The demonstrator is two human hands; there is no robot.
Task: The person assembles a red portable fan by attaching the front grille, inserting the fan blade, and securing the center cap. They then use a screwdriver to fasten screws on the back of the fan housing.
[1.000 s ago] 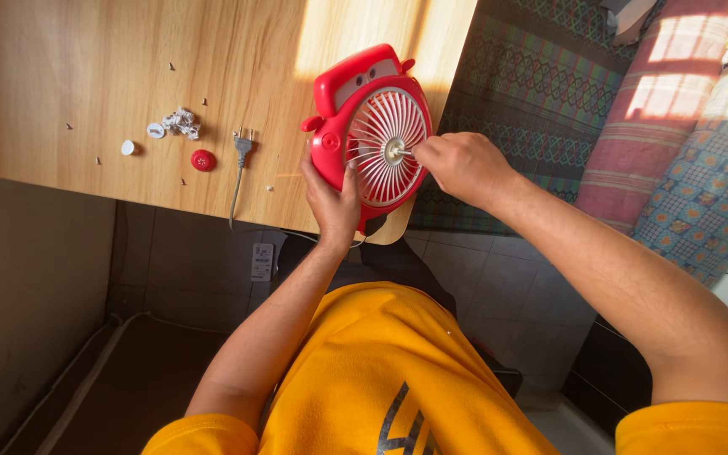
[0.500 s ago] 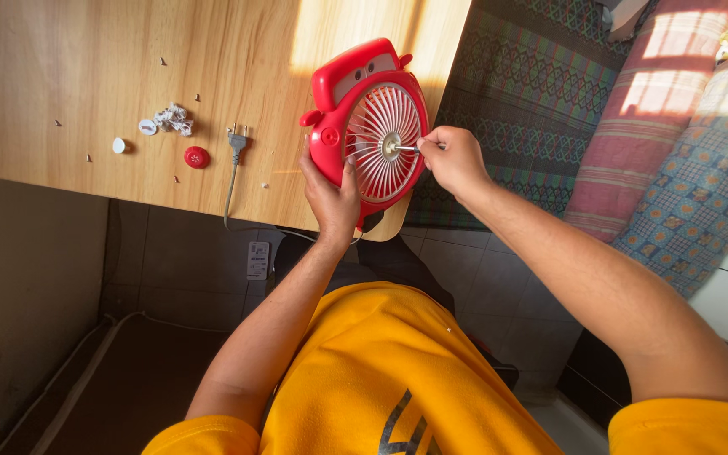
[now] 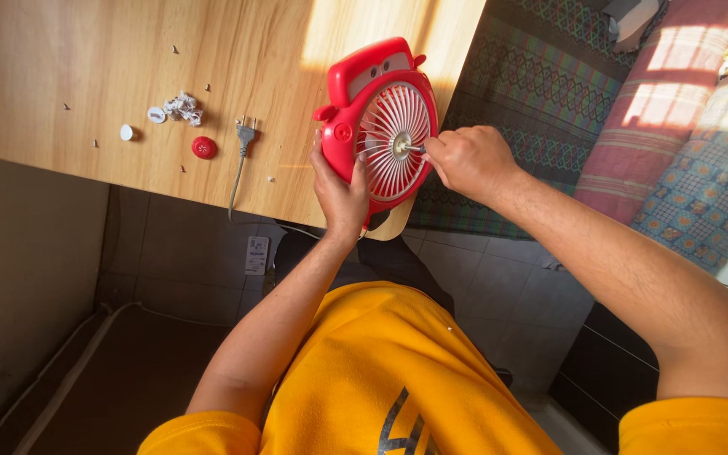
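A small red fan [image 3: 355, 97] with a white grille [image 3: 393, 139] stands on edge at the near right corner of a wooden table [image 3: 86, 59]. My left hand [image 3: 339, 194] grips the fan's lower rim from below. My right hand [image 3: 465, 160] is closed around a thin metal tool [image 3: 412, 149] whose tip meets the hub at the grille's centre. The tool's handle is hidden in my fist.
On the table lie a grey plug with its cord [image 3: 244, 139], a red round cap [image 3: 204, 147], a white cap [image 3: 127, 132], a crumpled foil wad [image 3: 180, 107] and several tiny screws. Patterned bedding [image 3: 676, 109] lies to the right; tiled floor below.
My right hand slid back toward the fan's hub after drawing away slightly, keeping the tool at the centre. The left hand and fan kept their hold and place.
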